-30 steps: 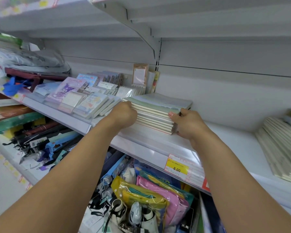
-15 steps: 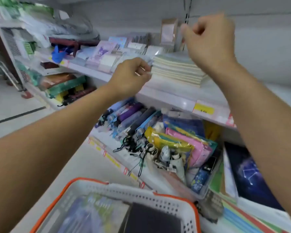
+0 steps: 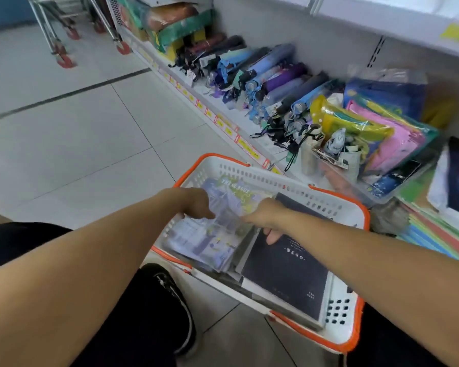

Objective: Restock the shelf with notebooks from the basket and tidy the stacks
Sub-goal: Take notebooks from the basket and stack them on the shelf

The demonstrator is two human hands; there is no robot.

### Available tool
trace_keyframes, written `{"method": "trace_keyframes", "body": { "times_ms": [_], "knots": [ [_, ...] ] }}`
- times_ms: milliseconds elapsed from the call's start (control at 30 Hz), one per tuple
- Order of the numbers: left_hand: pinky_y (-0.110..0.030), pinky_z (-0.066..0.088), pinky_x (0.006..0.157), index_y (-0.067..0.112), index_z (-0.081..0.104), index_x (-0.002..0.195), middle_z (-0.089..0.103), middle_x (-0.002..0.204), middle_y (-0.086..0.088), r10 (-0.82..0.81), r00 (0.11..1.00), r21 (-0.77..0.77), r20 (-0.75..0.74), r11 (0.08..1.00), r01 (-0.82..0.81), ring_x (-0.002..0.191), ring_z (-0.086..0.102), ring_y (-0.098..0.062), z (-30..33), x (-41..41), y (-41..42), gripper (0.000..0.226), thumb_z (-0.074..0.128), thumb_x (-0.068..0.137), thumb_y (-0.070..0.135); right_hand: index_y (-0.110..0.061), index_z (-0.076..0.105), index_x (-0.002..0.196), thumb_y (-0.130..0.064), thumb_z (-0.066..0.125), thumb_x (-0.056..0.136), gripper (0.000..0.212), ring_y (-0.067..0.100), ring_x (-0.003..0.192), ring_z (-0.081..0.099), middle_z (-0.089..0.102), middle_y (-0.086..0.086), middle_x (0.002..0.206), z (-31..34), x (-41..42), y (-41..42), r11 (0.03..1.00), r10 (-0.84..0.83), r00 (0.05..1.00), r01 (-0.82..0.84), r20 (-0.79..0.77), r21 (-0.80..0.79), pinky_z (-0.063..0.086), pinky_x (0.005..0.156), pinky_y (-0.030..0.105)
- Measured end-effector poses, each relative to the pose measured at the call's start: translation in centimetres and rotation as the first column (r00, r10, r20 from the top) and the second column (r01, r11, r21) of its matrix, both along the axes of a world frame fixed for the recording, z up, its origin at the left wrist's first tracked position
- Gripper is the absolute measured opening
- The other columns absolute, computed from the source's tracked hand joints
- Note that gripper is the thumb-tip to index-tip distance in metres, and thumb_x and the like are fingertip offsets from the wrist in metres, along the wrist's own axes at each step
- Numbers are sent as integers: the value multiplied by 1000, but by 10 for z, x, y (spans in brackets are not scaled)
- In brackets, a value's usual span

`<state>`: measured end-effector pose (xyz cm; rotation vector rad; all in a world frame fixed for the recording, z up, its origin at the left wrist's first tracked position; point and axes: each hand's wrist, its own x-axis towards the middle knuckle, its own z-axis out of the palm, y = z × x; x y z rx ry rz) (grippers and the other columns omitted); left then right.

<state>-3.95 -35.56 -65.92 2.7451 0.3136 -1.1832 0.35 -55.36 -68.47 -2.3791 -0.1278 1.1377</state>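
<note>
At the bottom of the frame a black shoe (image 3: 170, 308) stood on the tiled floor (image 3: 90, 128) beside the basket (image 3: 355, 337). In the centre, the left hand (image 3: 194, 203) pinched the pale illustrated notebooks (image 3: 212, 234) inside the basket. The right hand (image 3: 268, 215) had its grip curled on the edge of the dark notebooks (image 3: 286, 271). Further, at upper right, folded umbrellas (image 3: 276, 83) lay on the low shelf (image 3: 223, 104).

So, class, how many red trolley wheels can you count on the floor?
4: wheel nearest, wheel behind it, wheel beside the shelf base, wheel further back. Others may be hidden beyond the frame.
</note>
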Motion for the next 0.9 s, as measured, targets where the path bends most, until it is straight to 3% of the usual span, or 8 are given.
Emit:
{"method": "trace_keyframes", "body": {
  "times_ms": [133, 267, 367, 433, 633, 700, 800, 900],
  "knots": [
    [-28, 49, 62, 6, 53, 132, 54, 100, -5, -84, 993, -85, -88, 993, 77, 70, 54, -17, -6, -1, -18, 54, 46, 98, 48, 3, 60, 114, -26, 79, 83, 47, 31, 85, 70, 66, 18, 95, -39, -10, 0, 781, -534, 817, 575, -217, 243, 62, 75, 41],
    [-26, 47, 64, 8, 48, 138, 54, 120, -5, -14, 999, -160, 30, 987, 19, 76, 54, -15, 1, 12, -19, 58, 46, 97, 50, -1, 61, 116, -20, 73, 89, 35, 22, 71, 67, 66, 11, 87, -39, -17, 18, 631, -617, 712, 702, -334, 331, 56, 54, 29],
    [-27, 47, 67, 7, 48, 137, 56, 112, -3, 1, 999, -178, 35, 984, 5, 82, 54, -17, 7, 16, -26, 60, 48, 96, 51, -2, 62, 110, -18, 71, 91, 27, 21, 73, 66, 67, 13, 86, -32, -18, 23, 545, -561, 678, 735, -475, 404, 56, 57, 27],
    [-27, 47, 67, 10, 47, 137, 56, 104, -1, 44, 997, -235, 63, 972, -28, 81, 53, -14, 10, 16, -35, 53, 49, 97, 45, -5, 64, 105, -26, 68, 93, 24, 22, 77, 68, 69, 14, 88, -27, -17, 25, 592, -443, 732, 672, -517, 444, 59, 65, 29],
    [-32, 47, 102, 21, 39, 147, 42, 148, 3, 205, 965, -490, -161, 833, -259, 128, 49, -16, 6, -6, -34, 51, 44, 98, 6, -8, 57, 108, -4, 49, 101, 12, 36, 101, 65, 66, 17, 101, -31, -30, 21, 721, -299, 816, 533, -495, 443, 56, 85, 43],
    [-20, 45, 96, 15, 45, 143, 48, 142, 2, 260, 965, -465, 37, 859, -214, 125, 50, -16, 9, -5, -28, 46, 53, 97, 14, -7, 59, 118, 1, 51, 99, 22, 34, 91, 68, 68, 16, 106, -30, -22, 10, 705, -286, 846, 504, -450, 499, 59, 81, 43],
    [-15, 47, 75, 8, 56, 123, 54, 113, -1, 488, 769, -442, 413, 846, -300, 111, 57, -22, 15, 1, -7, 49, 75, 83, 30, -12, 57, 127, 1, 54, 98, 32, 28, 81, 72, 70, 13, 109, -12, 3, -16, 639, -258, 875, 472, -409, 607, 60, 77, 42],
    [-33, 58, 79, 9, 62, 119, 65, 111, 3, 781, 554, -637, 289, 589, -497, 98, 68, -22, 27, 3, 5, 78, 90, 58, 49, -14, 56, 128, -1, 55, 97, 34, 28, 86, 74, 72, 11, 110, 5, 28, -48, 531, -226, 877, 476, -424, 701, 61, 79, 43]
  ]
}}
